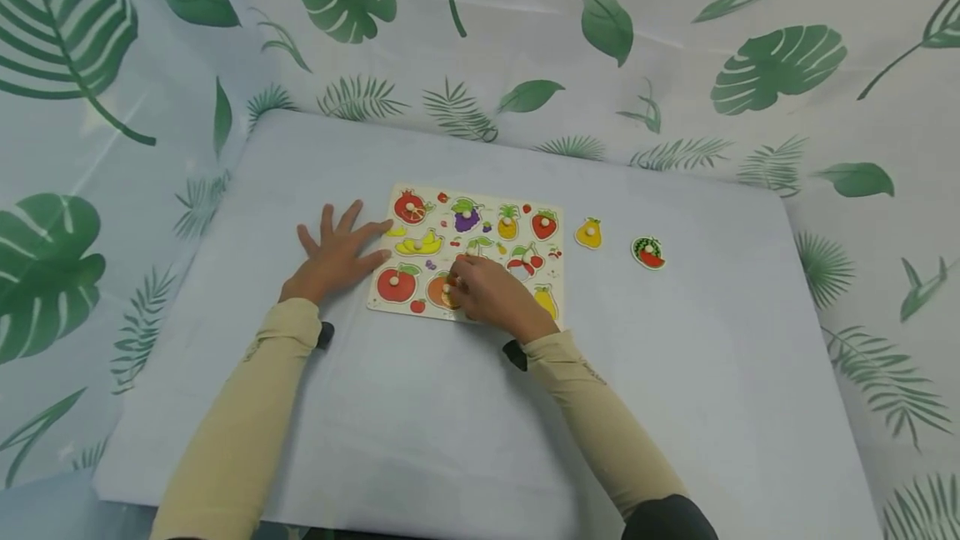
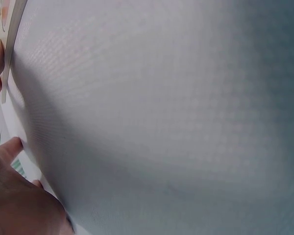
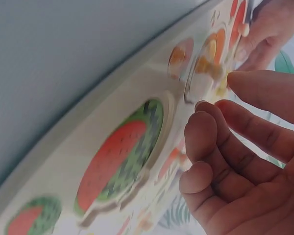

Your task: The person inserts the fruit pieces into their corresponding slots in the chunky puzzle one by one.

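A fruit peg puzzle board (image 1: pixel 480 319) lies on the white table. My left hand (image 1: pixel 333 261) is spread flat at its left edge, with thumb and index finger touching the board. Over the lower middle of the board is my right hand (image 1: pixel 491 294), its thumb and fingers bent loosely beside the knob of the orange piece (image 3: pixel 202 73). A gap shows between the fingertips and that knob in the right wrist view. Near the hand, the watermelon recess (image 3: pixel 122 159) shows its printed picture without a piece. The apple piece (image 1: pixel 396 284) sits in the board's lower left corner.
To the right of the board lie a loose pear piece (image 1: pixel 588 233) and, farther right, a loose watermelon piece (image 1: pixel 648 253). Leaf-patterned cloth (image 1: pixel 607 27) hangs behind the table (image 1: pixel 720 373) and along its sides.
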A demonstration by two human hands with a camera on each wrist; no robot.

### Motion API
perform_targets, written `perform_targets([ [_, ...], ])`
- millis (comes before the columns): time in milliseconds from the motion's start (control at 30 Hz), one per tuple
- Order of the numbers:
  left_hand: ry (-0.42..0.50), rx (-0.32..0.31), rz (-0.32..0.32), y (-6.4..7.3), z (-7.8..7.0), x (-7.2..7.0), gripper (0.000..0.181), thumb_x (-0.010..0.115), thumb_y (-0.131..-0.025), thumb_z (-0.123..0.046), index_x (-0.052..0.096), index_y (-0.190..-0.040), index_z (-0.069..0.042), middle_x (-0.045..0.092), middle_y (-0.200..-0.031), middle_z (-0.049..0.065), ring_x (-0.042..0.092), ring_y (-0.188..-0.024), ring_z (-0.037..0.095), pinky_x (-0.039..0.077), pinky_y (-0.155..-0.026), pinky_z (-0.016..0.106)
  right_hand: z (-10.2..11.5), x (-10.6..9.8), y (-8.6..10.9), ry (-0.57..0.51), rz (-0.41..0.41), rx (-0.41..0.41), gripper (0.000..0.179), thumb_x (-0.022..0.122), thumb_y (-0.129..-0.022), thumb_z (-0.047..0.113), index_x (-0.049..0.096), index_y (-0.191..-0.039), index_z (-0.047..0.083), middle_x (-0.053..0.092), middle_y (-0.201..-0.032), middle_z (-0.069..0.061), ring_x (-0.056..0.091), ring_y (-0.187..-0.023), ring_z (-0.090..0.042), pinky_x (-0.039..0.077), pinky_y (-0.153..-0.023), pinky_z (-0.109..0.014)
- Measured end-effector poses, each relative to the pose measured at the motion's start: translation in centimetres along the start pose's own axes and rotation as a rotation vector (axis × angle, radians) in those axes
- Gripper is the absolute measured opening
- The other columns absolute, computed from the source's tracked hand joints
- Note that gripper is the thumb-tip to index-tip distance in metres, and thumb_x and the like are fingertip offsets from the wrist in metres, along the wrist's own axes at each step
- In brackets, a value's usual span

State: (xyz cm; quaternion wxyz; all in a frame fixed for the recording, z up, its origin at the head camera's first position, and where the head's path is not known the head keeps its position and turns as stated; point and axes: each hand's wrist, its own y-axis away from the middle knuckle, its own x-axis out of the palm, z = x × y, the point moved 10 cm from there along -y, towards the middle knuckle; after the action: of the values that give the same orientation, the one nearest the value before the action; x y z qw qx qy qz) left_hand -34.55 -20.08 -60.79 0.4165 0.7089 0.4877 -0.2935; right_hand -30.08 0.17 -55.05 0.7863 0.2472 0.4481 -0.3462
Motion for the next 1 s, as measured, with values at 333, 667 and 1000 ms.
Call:
perform_targets([
  [333,0.007,0.006,-0.006,0.1,0.0,-0.1,0.067,0.06,-0.108,-0.045,0.038,-0.168,-0.025,-0.004,-0.179,0.017,-0.025,-0.157,0.05,-0.022,-0.111,0.079,-2.6,-2.2,1.4,0.027,-0.019,0.097,0.026,0.072,-0.104,0.013,0.072,-0.126,0.0,0.072,-0.109,-0.011,0.068,-0.095,-0.023,0.06,-0.084,-0.037],
  [667,0.018,0.011,-0.001,0.2,-0.1,-0.1,0.067,0.06,-0.108,-0.044,0.039,-0.168,-0.024,-0.004,-0.179,0.018,-0.026,-0.156,0.05,-0.023,-0.111,0.079,-6.8,-4.8,3.8,0.004,-0.079,0.196,0.028,0.075,-0.102,0.013,0.071,-0.125,-0.002,0.073,-0.109,-0.014,0.068,-0.096,-0.028,0.06,-0.088,-0.042],
  [1000,0.013,0.018,-0.004,0.1,0.0,-0.1,0.067,0.06,-0.108,-0.044,0.038,-0.168,-0.023,-0.004,-0.179,0.018,-0.026,-0.156,0.051,-0.022,-0.111,0.079,-12.3,-7.1,7.4,-0.005,-0.134,0.349,0.031,0.072,-0.103,0.012,0.068,-0.13,-0.004,0.07,-0.108,-0.019,0.064,-0.094,-0.033,0.058,-0.081,-0.044],
])
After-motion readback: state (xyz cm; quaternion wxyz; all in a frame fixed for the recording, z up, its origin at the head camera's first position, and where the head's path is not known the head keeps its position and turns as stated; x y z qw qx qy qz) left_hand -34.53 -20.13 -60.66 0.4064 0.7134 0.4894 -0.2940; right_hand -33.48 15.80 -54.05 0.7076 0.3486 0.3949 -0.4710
